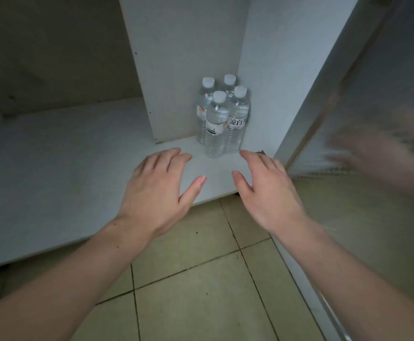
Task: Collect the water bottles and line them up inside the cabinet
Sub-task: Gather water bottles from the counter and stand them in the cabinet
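Observation:
Several clear water bottles with white caps stand upright in a tight cluster in the right rear corner of the white cabinet floor (pixel 82 173). The front one (pixel 216 126) is nearest me, another (pixel 237 119) stands to its right against the side wall, and a third (pixel 204 112) is behind on the left. My left hand (pixel 159 188) hovers over the cabinet's front edge, fingers spread and holding nothing. My right hand (pixel 267 190) is beside it, also spread and empty. Both hands are a short way in front of the bottles, not touching them.
The cabinet's back panel (pixel 188 57) and right side wall (pixel 270 70) box in the bottles. A glossy open door (pixel 363 143) at the right reflects my right hand. Tiled floor (pixel 201 279) lies below the cabinet edge. A darker compartment opens at the left.

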